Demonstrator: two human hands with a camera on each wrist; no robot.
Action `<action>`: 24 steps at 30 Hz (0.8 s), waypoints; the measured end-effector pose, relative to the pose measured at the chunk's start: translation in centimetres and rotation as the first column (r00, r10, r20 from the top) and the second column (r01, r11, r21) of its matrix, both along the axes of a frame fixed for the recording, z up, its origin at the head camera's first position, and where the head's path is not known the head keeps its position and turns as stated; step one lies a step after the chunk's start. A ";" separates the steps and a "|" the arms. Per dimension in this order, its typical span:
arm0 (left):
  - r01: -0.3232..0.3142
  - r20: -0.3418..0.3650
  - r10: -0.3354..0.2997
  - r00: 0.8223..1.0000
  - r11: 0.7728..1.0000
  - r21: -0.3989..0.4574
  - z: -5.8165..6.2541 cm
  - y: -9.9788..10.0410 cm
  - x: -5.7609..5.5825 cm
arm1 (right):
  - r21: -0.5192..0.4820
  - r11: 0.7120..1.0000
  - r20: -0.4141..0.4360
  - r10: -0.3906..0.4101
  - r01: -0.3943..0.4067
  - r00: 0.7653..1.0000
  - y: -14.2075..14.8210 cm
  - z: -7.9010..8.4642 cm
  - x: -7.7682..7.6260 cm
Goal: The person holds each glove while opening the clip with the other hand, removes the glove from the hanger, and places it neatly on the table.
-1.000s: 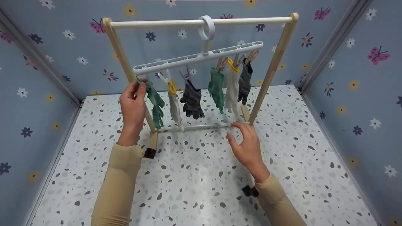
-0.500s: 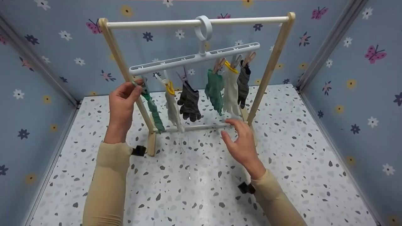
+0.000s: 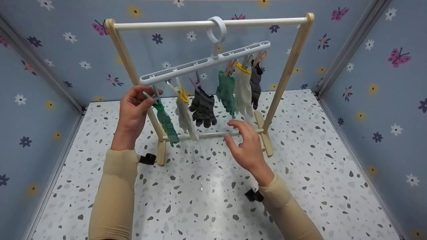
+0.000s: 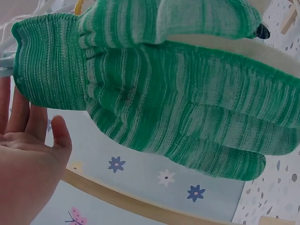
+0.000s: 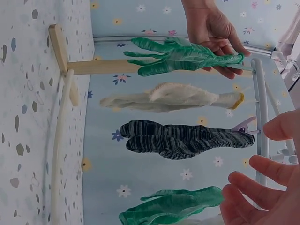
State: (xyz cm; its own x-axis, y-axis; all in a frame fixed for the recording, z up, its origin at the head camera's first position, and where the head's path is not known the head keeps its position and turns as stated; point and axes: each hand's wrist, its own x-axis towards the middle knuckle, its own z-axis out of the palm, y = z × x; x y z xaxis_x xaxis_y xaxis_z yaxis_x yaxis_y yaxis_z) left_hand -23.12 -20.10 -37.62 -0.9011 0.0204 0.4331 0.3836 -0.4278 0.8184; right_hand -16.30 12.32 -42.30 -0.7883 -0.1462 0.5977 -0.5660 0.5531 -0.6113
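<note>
Patterned blue wall (image 3: 83, 33) behind the hanger; speckled worktop (image 3: 206, 206) below it. A wooden rack (image 3: 289, 70) straddles the hanger, its top rod (image 3: 160, 25) passing through the loop. The hanger (image 3: 213, 61) is white and tilted, left end low. Right hand (image 3: 245, 145) below the hanger's right half, fingers spread and slightly bent, nothing between them. Left hand (image 3: 133, 108) at the hanger's left end, fingers and thumb pinching a pale green peg. Six gloves hang beneath the hanger: from its left end, green glove (image 3: 166, 125), white glove (image 3: 186, 116), dark striped glove (image 3: 203, 110); under its right half, second green glove (image 3: 227, 93), second white glove (image 3: 244, 93), second dark glove (image 3: 255, 85). Pegs, smallest: pale green peg (image 3: 157, 95) at the left end, then white peg (image 3: 173, 87) and purple peg (image 3: 197, 81); toward the right end, pinkish peg (image 3: 231, 68), grey peg (image 3: 247, 61), beige peg (image 3: 260, 58). Progress, as judged: five gloves hang clear of both hands and look secured; the green glove at the hanger's left end is the one in work. Whether its peg is closing or being loosened, cannot tell; letting go of that peg is unfinished.
</note>
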 end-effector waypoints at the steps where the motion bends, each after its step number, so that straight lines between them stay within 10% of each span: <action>1: 0.022 -0.004 -0.022 1.000 1.000 0.003 0.0 0.0 0.0 | -0.001 1.000 0.002 0.006 -0.006 1.000 -0.2 0.1 0.0; 24: 0.262 -0.059 -0.264 0.963 0.964 -0.037 -0.3 -0.1 -0.1 | -0.068 0.971 0.005 0.229 -0.228 0.973 -6.7 1.4 -0.8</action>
State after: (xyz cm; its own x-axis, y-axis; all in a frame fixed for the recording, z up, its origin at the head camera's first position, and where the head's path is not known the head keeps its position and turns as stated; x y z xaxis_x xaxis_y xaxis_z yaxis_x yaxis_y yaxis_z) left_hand -23.21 -20.20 -37.96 -0.8335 0.2660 0.4842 0.3117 -0.4972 0.8097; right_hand -17.07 5.61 -40.86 -0.7460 -0.2839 0.6024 -0.6649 0.3679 -0.6501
